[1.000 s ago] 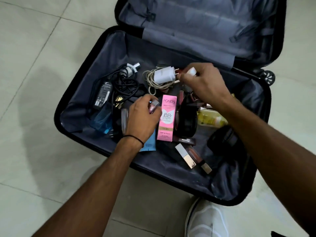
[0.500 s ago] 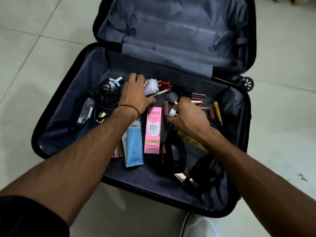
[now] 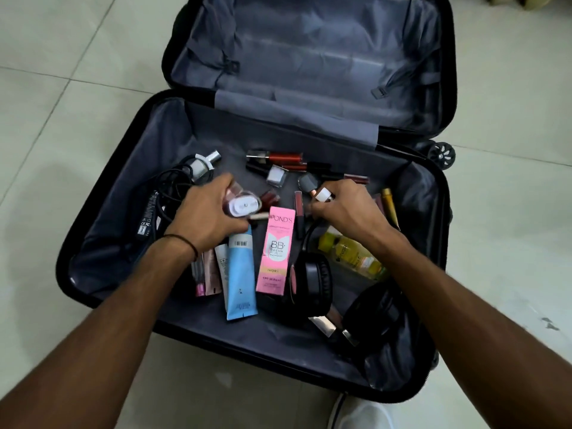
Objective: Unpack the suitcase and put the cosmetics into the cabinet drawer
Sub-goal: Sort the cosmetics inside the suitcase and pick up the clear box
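Head view: suitcase lies open on the floor, cosmetics loose around the pink box. Left hand, just left of the box's top, is curled round a white charger plug and small reddish items. Right hand, right of the box's top, pinches a white-capped bottle. Judgement: gathering step. Shed the plug by the cables far left of the box and carry cosmetics only: blue tube beside the box, red glosses beyond it. Leave the headphones. Drawer not in view.
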A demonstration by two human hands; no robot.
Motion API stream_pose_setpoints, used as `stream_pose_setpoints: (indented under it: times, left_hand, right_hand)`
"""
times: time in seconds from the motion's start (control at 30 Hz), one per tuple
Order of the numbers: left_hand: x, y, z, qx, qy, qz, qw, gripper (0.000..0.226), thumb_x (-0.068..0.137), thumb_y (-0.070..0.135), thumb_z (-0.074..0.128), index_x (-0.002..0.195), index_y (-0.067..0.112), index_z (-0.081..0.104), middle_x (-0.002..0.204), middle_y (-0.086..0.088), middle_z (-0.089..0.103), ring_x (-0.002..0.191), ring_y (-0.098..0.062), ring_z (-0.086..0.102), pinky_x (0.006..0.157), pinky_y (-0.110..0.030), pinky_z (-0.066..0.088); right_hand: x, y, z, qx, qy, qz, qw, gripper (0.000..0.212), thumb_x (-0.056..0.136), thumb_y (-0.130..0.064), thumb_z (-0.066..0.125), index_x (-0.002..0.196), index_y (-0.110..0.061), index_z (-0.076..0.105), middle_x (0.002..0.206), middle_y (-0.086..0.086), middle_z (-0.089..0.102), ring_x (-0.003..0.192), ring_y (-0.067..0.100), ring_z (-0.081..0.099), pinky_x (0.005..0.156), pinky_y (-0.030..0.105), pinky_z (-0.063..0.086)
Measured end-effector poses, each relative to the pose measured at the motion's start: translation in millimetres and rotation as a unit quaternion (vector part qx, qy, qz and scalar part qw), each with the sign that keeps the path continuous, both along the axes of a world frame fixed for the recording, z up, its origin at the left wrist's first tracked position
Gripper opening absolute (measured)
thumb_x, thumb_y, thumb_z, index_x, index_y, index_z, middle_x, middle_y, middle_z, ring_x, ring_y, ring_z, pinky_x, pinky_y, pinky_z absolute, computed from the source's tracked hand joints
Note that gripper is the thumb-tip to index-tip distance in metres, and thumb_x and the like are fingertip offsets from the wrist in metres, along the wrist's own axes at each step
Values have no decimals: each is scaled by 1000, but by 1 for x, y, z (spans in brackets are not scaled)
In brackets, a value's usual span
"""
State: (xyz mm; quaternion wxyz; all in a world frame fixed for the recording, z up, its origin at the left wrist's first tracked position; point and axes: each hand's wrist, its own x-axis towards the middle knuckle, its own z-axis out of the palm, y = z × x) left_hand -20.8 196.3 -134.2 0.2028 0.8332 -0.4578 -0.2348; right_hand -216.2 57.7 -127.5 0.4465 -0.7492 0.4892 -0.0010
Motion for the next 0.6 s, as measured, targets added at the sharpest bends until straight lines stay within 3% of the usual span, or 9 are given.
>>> stream_pose_setpoints:
  times: [0.17,0.23,0.37,0.6]
  left_hand:
    - [-6,23,-2,19,35,-61,997,37,62,13,80,85,17,51,70,5,62,66,-13,61,56,-24,43]
    - [-6,23,-2,16,42,-56,997,37,63,12,80,87,17,52,72,5,63,68,-13,61,58,-26,45]
    - [-9,27,-2,4,55,-41,998,36,64,12,79,92,20,57,77,5,66,72,-11,63,63,-28,51]
    - [-28,29,-15,-38,66,11,997,32,68,27,83,90,24,59,78,6,66,72,-9,63,67,-35,54]
  right_hand:
    - [-4,-4,3,5,6,6,1000,7,84,-17,69,81,-12,72,73,-2,74,48,-5,58,42,10,37]
    - [-3,-2,3,-8,19,19,1000,7,85,-19,69,82,-13,71,74,-2,73,55,0,61,47,15,41]
    - [0,8,-3,-40,36,46,997,15,85,-28,70,85,-13,66,86,3,70,77,20,68,66,38,56]
    - [4,10,0,-43,35,50,997,20,91,-29,67,83,-11,67,86,3,68,74,18,67,66,38,55]
